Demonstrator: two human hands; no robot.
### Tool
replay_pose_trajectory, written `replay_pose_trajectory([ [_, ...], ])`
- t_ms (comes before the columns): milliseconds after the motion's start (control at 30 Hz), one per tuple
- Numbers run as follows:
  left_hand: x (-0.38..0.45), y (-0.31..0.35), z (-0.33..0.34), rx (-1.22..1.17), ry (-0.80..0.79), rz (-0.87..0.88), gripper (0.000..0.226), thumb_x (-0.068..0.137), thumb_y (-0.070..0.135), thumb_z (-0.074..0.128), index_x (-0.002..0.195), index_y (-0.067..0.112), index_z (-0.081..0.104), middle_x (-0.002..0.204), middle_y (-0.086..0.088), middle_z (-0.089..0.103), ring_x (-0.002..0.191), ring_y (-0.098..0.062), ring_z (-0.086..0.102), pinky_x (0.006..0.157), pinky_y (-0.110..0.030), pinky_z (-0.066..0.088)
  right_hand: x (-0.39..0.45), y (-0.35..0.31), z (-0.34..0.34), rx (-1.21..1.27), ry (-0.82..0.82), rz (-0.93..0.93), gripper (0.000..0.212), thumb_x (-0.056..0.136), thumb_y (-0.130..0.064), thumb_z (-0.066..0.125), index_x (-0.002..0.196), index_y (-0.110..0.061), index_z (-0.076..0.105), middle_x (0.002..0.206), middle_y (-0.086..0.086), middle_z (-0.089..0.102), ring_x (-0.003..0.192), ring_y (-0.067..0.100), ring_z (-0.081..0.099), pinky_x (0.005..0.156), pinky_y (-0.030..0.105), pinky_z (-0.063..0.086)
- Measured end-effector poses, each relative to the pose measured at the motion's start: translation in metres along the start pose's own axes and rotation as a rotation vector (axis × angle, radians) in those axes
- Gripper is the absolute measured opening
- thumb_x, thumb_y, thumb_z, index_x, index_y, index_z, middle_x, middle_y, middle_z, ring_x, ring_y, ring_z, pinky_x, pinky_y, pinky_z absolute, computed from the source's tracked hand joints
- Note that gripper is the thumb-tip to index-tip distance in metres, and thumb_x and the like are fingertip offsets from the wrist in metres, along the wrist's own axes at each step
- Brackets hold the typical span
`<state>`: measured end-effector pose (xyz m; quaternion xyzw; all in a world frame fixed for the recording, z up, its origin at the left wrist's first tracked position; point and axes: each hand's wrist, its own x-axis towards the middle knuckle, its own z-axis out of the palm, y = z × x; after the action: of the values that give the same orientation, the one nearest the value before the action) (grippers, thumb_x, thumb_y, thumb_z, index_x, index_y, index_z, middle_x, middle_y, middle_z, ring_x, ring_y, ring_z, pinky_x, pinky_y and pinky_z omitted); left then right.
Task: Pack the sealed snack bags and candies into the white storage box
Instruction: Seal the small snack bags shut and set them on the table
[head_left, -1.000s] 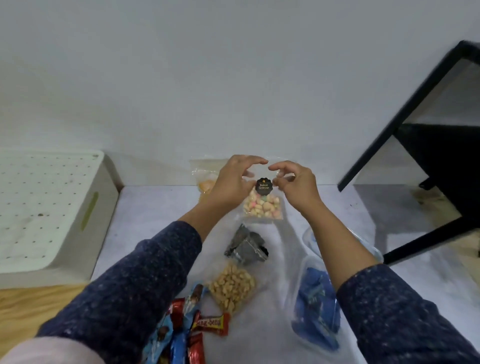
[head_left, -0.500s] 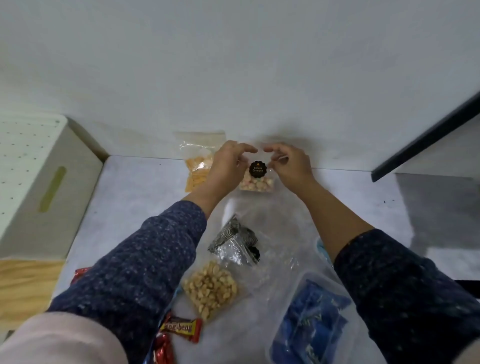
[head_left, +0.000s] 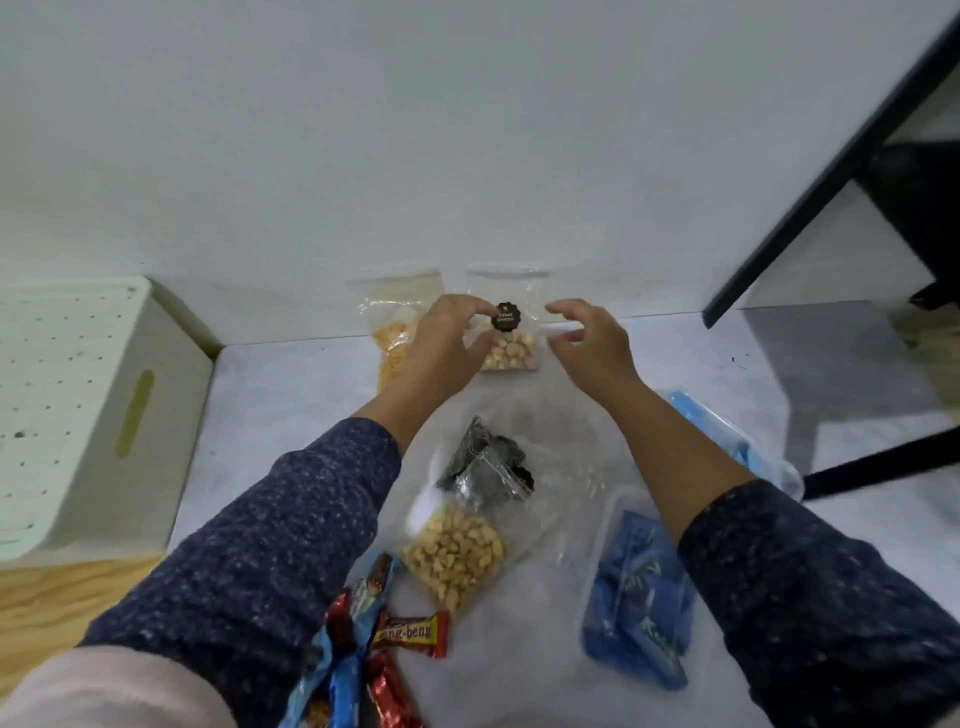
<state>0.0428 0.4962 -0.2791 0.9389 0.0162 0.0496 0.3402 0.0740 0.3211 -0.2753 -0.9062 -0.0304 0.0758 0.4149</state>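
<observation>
Right hand (head_left: 589, 340) newly off candy bag (head_left: 511, 332)

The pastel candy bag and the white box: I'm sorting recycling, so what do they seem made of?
The pastel candy bag looks like thin clear glossy plastic film: contents show through, and it crinkles. The white box seems matte, rigid moulded plastic, judging by its perforated top and slot handle, though painted metal is possible.
</observation>
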Motion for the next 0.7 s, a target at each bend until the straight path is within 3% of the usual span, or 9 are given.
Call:
replay_pose_trajectory([
  [167,-0.057,-0.008,0.005,0.022,-0.353,0.0,0.033,0.09,0.028,0.06,0.119,0.013,0.061,0.117,-0.007,0.065,0.108,-0.021,0.059,0.091,-0.028,0.043,-0.079,0.01,0.023,-0.023,-0.175,0.142,0.034,0.083,-0.013,0.064,0.116,-0.019,0.062,0.109,0.008,0.067,0.089,0.017,0.062,0.082,0.024,0.045],
  [333,-0.103,-0.026,0.015,0.048,-0.547,-0.02,0.04,0.088,0.016,0.06,0.127,0.011,0.053,0.118,-0.011,0.062,0.109,-0.029,0.058,0.088,-0.03,0.043,-0.134,0.019,0.051,-0.114,-0.218,0.24,0.04,0.082,-0.013,0.064,0.121,-0.02,0.059,0.11,0.01,0.067,0.1,0.026,0.064,0.084,0.026,0.044],
  [433,-0.114,-0.031,0.015,0.001,-0.516,-0.048,0.047,0.088,0.011,0.058,0.134,0.014,0.048,0.121,-0.011,0.062,0.111,-0.028,0.058,0.087,-0.024,0.04,-0.151,0.019,0.065,-0.111,-0.173,0.29,0.047,0.08,-0.004,0.058,0.124,-0.021,0.058,0.108,0.01,0.067,0.1,0.028,0.063,0.085,0.028,0.046],
  [533,-0.122,-0.032,0.008,-0.087,-0.442,-0.074,0.038,0.087,0.01,0.057,0.124,0.017,0.058,0.114,-0.007,0.067,0.108,-0.024,0.06,0.088,-0.022,0.04,-0.16,0.018,0.071,-0.078,-0.073,0.304,0.041,0.08,-0.004,0.059,0.118,-0.019,0.063,0.095,0.011,0.066,0.086,0.02,0.059,0.078,0.027,0.046],
  [600,-0.126,-0.035,-0.001,-0.171,-0.355,-0.136,0.028,0.087,0.011,0.057,0.113,0.016,0.065,0.108,-0.005,0.068,0.105,-0.023,0.061,0.088,-0.024,0.042,-0.163,0.01,0.07,-0.05,-0.013,0.297,0.027,0.079,-0.009,0.065,0.105,-0.016,0.068,0.083,0.004,0.061,0.079,0.016,0.054,0.069,0.022,0.038],
  [700,-0.13,-0.04,-0.022,-0.42,-0.224,-0.256,0.015,0.085,0.016,0.06,0.096,0.021,0.068,0.092,0.001,0.067,0.096,-0.022,0.062,0.084,-0.029,0.046,-0.164,-0.01,0.064,0.142,0.09,0.306,0.009,0.077,-0.016,0.073,0.077,-0.019,0.065,0.071,0.0,0.059,0.072,0.016,0.054,0.061,0.024,0.039],
])
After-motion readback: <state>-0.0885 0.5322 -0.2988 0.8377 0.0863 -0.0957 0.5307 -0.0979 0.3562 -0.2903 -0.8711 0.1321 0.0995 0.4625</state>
